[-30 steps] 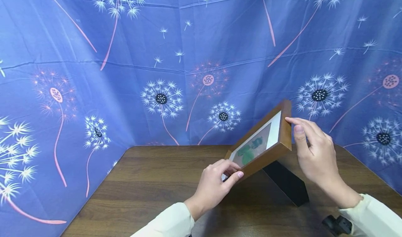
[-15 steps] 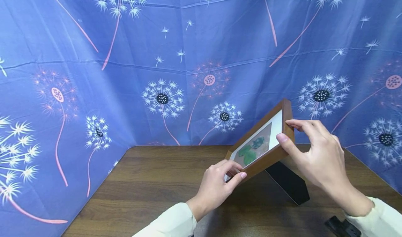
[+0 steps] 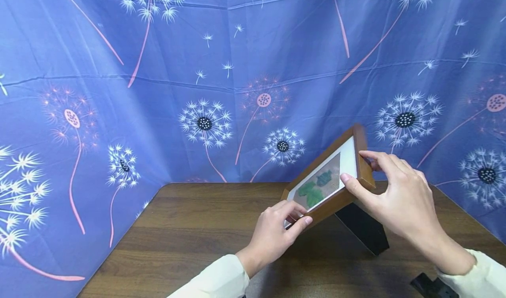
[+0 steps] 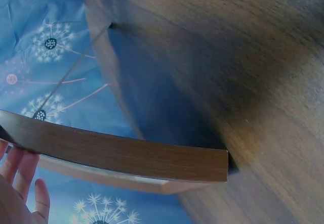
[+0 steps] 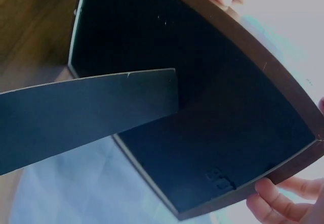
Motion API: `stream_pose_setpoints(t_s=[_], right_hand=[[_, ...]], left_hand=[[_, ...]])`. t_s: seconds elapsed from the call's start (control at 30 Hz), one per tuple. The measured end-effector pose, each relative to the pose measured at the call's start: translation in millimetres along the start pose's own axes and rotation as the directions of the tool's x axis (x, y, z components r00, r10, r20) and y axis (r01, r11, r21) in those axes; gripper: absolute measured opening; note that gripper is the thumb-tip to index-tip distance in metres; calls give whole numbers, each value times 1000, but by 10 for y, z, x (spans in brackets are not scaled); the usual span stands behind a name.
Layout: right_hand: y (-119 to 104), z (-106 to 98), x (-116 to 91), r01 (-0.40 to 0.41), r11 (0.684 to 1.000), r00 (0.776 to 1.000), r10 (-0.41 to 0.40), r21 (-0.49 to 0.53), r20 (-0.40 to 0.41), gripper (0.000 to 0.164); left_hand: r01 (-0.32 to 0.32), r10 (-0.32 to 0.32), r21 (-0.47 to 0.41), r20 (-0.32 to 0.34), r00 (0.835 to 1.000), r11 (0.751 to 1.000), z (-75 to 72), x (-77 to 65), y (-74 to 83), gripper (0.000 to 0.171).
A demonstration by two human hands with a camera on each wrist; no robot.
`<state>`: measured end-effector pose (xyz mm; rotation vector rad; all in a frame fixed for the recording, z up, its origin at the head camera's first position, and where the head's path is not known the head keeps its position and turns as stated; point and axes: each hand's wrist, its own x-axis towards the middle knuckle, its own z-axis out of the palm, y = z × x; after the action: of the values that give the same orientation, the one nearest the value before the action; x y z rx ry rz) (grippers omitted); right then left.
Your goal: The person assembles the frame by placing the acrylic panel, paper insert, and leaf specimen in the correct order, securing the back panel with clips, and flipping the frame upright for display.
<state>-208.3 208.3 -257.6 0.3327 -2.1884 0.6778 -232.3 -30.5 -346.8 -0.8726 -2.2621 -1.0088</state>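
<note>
A brown wooden picture frame (image 3: pixel 331 206) leans at a tilt at the right of the table in the head view. Inside it is a white mat around a picture with green leaf shapes (image 3: pixel 312 192). My left hand (image 3: pixel 272 233) grips its near lower edge, thumb outside and fingers over the front. At the upper right side, my right hand (image 3: pixel 403 197) holds the frame with the thumb on its face and fingers at the outer edge. The right wrist view shows the black back (image 5: pixel 228 113) and its swung-out stand leg (image 5: pixel 91 110).
The dark wood table (image 3: pixel 189 236) spreads to the left of the frame. Blue dandelion-print cloth (image 3: pixel 221 91) hangs behind and at both sides. A small black device (image 3: pixel 431 287) sits by the right sleeve.
My right thumb has come round onto the front of the picture frame, where before it stood off the side. The frame's right end has turned slightly toward me. My left hand keeps its grip.
</note>
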Motion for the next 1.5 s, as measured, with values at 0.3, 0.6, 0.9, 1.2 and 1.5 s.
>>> stream_pose_setpoints(t_s=[0.3, 0.6, 0.9, 1.2, 1.5], right_hand=[[168, -4, 35, 37, 998, 999, -38, 42, 20, 50], [318, -65, 85, 32, 994, 988, -47, 106, 147, 52], [476, -97, 186, -19, 969, 958, -53, 245, 282, 55], [569, -110, 259, 4, 961, 940, -98, 277, 327, 53], [669, -142, 324, 18, 946, 918, -144, 323, 371, 49]], left_hand=[[-44, 47, -52, 58, 997, 998, 37, -12, 35, 13], [0, 16, -68, 228, 974, 998, -85, -37, 42, 19], [85, -77, -34, 190, 979, 996, -163, -102, -208, 19], [244, -245, 35, 31, 969, 969, -211, -73, -456, 18], [376, -369, 64, -92, 925, 924, -244, -98, -641, 17]])
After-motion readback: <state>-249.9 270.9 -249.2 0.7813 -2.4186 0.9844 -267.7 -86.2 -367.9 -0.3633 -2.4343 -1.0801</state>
